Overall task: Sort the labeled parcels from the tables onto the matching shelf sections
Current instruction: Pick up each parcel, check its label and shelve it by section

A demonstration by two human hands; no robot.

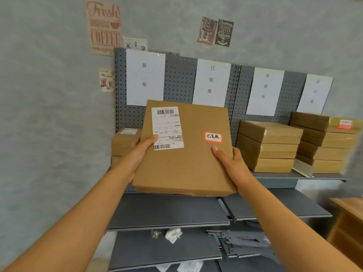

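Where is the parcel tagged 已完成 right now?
Head view, centre: the parcel is held up by the left hand and right hand, before the 已完成 sign.

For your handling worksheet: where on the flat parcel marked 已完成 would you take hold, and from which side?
Grip the flat parcel by its two opposite side edges, near the corners closest to the body, coming in from left and right. It is wide, thin and rigid, so thumbs lie on top and fingers curl beneath, as the left hand and right hand do here, leaving both labels readable.

parcel (188,154) — flat brown box | red-edged sticker 已完成 | tilted before shelf (275,174)
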